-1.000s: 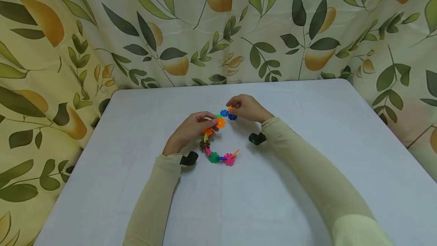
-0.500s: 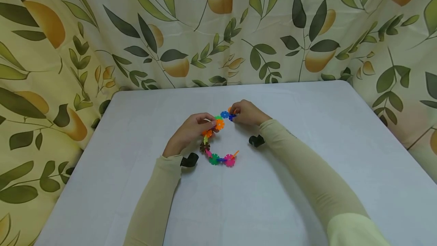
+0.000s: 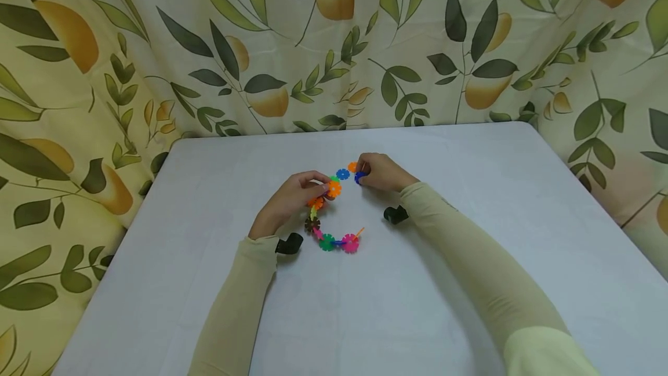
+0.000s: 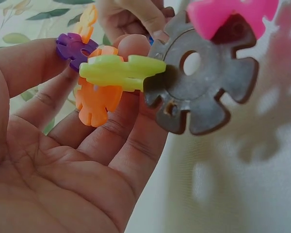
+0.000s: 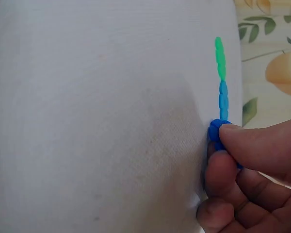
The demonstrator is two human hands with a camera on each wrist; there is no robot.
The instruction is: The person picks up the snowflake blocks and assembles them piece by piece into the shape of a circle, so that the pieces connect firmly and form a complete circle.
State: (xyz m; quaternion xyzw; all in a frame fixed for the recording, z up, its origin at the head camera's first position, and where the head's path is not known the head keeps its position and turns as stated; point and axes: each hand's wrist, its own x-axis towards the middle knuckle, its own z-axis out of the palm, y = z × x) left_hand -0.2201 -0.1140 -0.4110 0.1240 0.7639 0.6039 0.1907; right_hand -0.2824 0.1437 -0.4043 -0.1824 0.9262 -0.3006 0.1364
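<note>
A person's left hand (image 3: 292, 199) pinches the upper end of a chain of notched plastic discs (image 3: 327, 242), thumb beside an orange disc (image 3: 334, 189), while the fingers of the right hand (image 3: 385, 170) pinch a dark blue disc (image 5: 215, 130). The chain curls from the left fingers toward the person, a pink disc (image 3: 350, 243) near its tail. A light blue disc (image 3: 342, 174) and a green disc (image 5: 220, 58) sit between the hands (whether they are linked, the views leave unclear), and a second orange disc (image 3: 353, 166) lies just beyond the right fingers. The small blue piece could slip if the right pinch shifts; a stray knuckle could nudge the loose-looking orange one. A hard tug by the left fingers might part the slotted joints, and the black wrist device (image 3: 289, 243), near the chain's bend, could snag it. The white surface (image 3: 417, 306) offers wide room to the right and nearer the person; its far edge, before a leaf-print curtain (image 3: 323, 86), lies beyond both hands' fingers.
</note>
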